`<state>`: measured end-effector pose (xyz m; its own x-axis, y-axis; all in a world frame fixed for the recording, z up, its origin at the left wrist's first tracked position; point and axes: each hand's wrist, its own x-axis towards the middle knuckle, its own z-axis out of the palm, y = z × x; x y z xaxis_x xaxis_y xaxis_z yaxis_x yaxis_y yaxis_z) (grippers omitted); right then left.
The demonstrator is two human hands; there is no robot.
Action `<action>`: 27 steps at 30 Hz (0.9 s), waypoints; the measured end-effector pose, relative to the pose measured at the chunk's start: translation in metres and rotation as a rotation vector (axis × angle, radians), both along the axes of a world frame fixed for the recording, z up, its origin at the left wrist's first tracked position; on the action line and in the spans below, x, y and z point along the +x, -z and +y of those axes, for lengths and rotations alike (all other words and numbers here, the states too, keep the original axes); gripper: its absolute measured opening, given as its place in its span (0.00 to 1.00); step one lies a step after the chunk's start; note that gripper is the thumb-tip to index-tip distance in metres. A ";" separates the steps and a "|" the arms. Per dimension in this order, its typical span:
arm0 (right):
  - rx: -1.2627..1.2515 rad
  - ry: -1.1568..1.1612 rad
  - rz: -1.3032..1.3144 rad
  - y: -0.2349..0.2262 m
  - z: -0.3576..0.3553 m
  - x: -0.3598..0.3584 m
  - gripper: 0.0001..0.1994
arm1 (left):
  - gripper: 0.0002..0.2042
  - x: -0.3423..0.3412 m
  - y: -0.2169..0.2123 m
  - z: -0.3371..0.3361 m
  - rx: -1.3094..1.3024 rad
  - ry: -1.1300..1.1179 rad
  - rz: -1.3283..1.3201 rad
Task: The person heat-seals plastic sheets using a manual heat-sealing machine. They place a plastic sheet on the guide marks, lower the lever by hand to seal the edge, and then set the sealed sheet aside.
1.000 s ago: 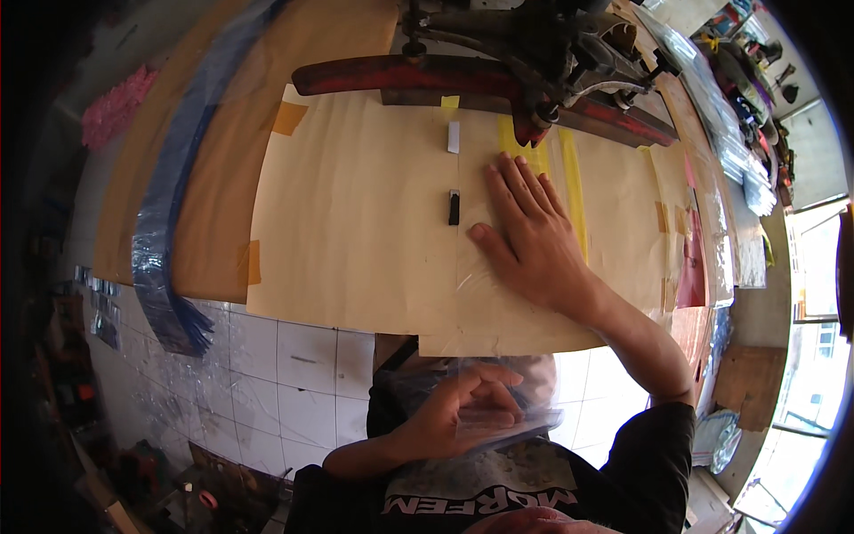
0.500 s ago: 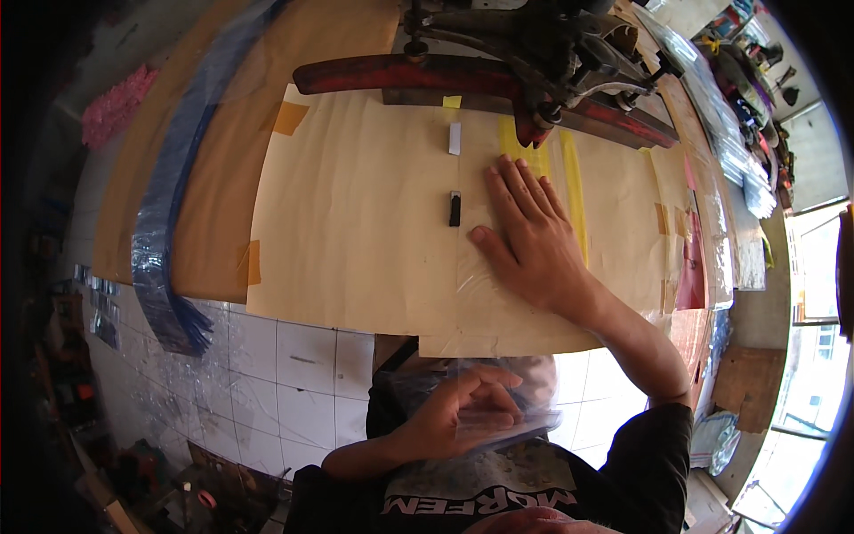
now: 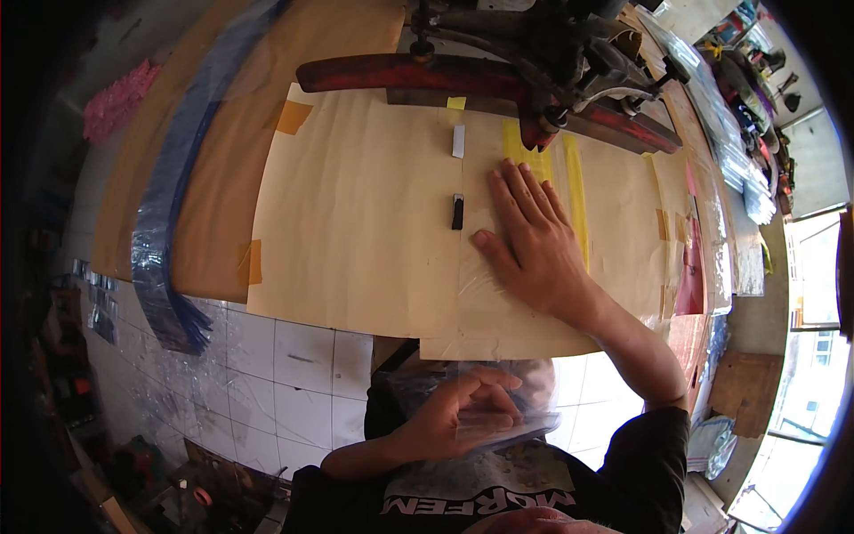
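The right hand (image 3: pixel 534 249) is lying flat on the paper sheet (image 3: pixel 365 231) covering the table (image 3: pixel 222 151). A small clip (image 3: pixel 457 212) is sitting just left of its fingers. Behind them the machine (image 3: pixel 534 62) is standing. The left hand (image 3: pixel 463 411) is holding plastic bags (image 3: pixel 498 427) below the table edge.

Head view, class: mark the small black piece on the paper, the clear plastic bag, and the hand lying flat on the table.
small black piece (image 3: pixel 457 212), head view, its middle.
clear plastic bag (image 3: pixel 498 425), head view, the sheet under the left hand's fingers.
right hand (image 3: pixel 534 245), head view, back of the hand.
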<state>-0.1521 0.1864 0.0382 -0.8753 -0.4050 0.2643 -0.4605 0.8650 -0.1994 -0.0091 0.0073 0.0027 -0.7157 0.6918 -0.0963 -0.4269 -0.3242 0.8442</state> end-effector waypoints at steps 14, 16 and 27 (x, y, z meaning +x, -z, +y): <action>-0.006 -0.018 0.005 0.000 -0.001 0.001 0.31 | 0.23 -0.001 0.005 -0.003 0.021 0.038 -0.056; -0.004 -0.008 -0.004 -0.001 -0.001 0.003 0.31 | 0.23 -0.002 0.004 -0.004 0.015 0.034 -0.057; 0.002 -0.012 -0.010 -0.003 -0.002 0.004 0.31 | 0.24 -0.004 0.004 -0.005 0.009 0.020 -0.028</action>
<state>-0.1479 0.1844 0.0410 -0.8730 -0.4158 0.2550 -0.4687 0.8598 -0.2027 -0.0133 0.0024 -0.0017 -0.6986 0.7071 -0.1095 -0.4569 -0.3231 0.8287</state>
